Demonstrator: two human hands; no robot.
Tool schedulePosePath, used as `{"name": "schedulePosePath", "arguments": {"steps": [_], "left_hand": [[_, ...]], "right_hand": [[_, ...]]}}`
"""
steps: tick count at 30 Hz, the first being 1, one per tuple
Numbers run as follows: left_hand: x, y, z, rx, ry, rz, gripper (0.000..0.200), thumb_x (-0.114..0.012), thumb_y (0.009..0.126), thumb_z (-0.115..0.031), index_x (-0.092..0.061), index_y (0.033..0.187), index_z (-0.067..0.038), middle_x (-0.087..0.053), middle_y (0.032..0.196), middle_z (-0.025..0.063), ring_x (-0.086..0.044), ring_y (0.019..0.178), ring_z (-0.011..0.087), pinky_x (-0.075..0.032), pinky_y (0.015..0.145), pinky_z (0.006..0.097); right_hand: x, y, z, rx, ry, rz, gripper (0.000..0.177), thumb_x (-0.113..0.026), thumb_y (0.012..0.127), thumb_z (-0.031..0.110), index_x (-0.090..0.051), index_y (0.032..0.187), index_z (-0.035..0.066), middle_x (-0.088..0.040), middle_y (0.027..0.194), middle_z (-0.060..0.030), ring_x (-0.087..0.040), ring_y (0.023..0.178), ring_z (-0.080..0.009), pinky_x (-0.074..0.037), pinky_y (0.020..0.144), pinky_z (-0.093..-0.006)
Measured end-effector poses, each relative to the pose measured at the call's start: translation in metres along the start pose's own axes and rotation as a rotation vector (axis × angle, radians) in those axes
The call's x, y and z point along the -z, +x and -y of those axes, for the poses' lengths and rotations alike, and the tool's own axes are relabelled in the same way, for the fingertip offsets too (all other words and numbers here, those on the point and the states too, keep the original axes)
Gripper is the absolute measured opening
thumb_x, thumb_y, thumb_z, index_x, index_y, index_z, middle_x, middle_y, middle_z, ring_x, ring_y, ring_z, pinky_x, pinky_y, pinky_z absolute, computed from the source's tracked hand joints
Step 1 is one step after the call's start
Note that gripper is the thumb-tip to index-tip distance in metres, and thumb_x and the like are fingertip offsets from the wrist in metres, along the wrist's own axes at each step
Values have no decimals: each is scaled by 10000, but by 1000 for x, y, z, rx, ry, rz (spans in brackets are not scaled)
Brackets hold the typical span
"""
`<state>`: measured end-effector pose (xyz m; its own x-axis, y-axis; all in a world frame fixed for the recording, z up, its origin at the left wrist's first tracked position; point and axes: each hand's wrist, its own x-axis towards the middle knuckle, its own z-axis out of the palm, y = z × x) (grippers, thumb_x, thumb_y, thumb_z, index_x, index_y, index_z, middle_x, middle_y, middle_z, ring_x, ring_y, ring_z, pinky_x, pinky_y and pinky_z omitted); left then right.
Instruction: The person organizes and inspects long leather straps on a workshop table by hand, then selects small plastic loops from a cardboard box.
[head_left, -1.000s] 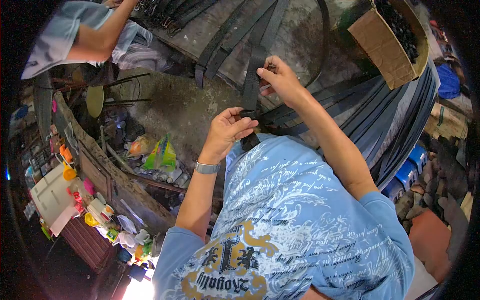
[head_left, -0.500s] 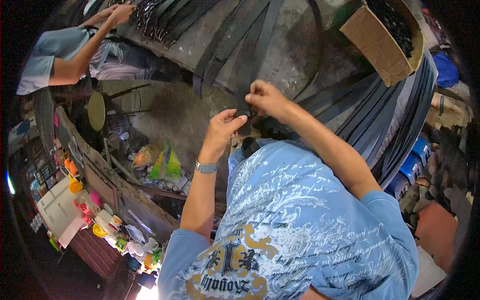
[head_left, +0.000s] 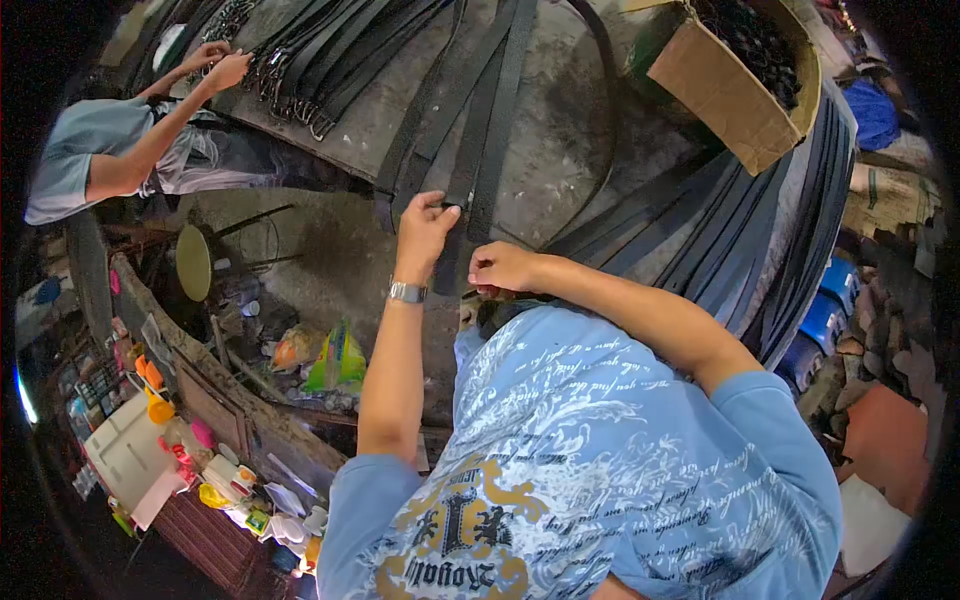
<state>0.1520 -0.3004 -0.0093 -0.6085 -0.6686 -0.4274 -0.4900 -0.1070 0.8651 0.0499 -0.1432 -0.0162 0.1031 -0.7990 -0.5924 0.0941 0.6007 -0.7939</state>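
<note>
My left hand, with a metal watch on its wrist, is closed at the table edge. Its thumb and fingers pinch a black webbing strap, which hangs down beside the hand. A small dark part shows at the fingertips, too small to name. Lower and to the right, close to my body, my right hand has its fingers pressed together. What it holds, if anything, is hidden. More black straps run from the far side of the table to the near edge between my hands.
A cardboard box of small black parts stands on the table at the upper right. Long black straps fan out below it. Straps with metal hooks lie at the upper left, by another person's hands. Blue containers sit at right.
My hands have moved apart from the dark piece they both held. The left has gone up slightly along the strap; the right has dropped down toward my body.
</note>
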Motion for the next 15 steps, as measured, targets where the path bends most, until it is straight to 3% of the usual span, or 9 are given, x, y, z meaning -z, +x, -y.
{"name": "schedulePosePath", "arguments": {"steps": [3, 6, 8, 10, 11, 12, 13, 14, 15], "left_hand": [[6, 10, 21, -65, 184, -80, 487, -779, 784, -208, -572, 1151, 37, -684, 860, 103, -652, 817, 180, -509, 722, 318], [11, -3, 14, -66, 282, -81, 489, -785, 773, -222, -568, 1130, 33, -682, 942, 127, -668, 845, 222, -519, 748, 350], [16, -13, 18, -45, 287, -77, 490, -784, 772, -225, -567, 1130, 30, -675, 984, 137, -665, 854, 232, -518, 753, 355], [19, -19, 30, 9, 194, -56, 485, -784, 769, -227, -568, 1126, 21, -661, 1012, 141, -661, 864, 245, -515, 757, 362], [21, -24, 32, -66, 291, -123, 473, -778, 774, -222, -569, 1124, 17, -653, 1006, 140, -659, 861, 253, -514, 759, 364], [22, -30, 33, -141, 387, -190, 461, -772, 779, -217, -569, 1123, 13, -646, 1000, 138, -656, 858, 261, -514, 762, 366], [22, -37, 33, -217, 482, -257, 449, -765, 784, -212, -569, 1122, 8, -638, 994, 137, -654, 855, 269, -513, 764, 368], [19, -44, 26, -240, 468, -233, 434, -757, 792, -207, -569, 1119, 7, -629, 984, 142, -648, 872, 280, -513, 768, 372], [13, -53, 12, -262, 454, -212, 420, -749, 800, -203, -569, 1116, 6, -619, 974, 147, -642, 889, 291, -513, 773, 375]], "right_hand": [[23, -39, 33, 122, -178, -127, 240, -639, 889, 263, -656, 973, 39, -703, 860, -107, -661, 798, -223, -514, 716, -376], [76, -114, 102, 296, -424, -392, 272, -648, 877, 274, -656, 1009, 36, -685, 927, -140, -657, 865, -249, -514, 778, -370], [147, -156, 131, 502, -627, -691, 222, -625, 906, 131, -646, 1108, 42, -655, 957, -76, -646, 861, -162, -514, 769, -300], [246, -194, 146, 716, -768, -1002, 253, -604, 950, 181, -641, 1174, 68, -673, 987, -38, -640, 915, -125, -503, 773, -263], [318, -216, 147, 412, -824, -1208, 286, -584, 968, 238, -636, 1190, 66, -684, 1079, -56, -639, 990, -144, -496, 825, -273], [353, -236, 152, 334, -991, -1293, 324, -572, 977, 283, -619, 1221, 74, -674, 1153, -80, -625, 1062, -165, -482, 878, -281], [442, -248, 122, 280, -1022, -1227, 398, -562, 975, 369, -592, 1263, 96, -664, 1166, -131, -622, 1098, -230, -468, 924, -328], [463, -254, 116, -21, -1166, -1230, 523, -553, 959, 464, -532, 1342, 108, -619, 1241, -199, -593, 1167, -307, -459, 965, -387], [482, -250, 102, -168, -1249, -1211, 564, -547, 952, 490, -511, 1360, 101, -595, 1271, -209, -576, 1184, -331, -450, 979, -407]]}}
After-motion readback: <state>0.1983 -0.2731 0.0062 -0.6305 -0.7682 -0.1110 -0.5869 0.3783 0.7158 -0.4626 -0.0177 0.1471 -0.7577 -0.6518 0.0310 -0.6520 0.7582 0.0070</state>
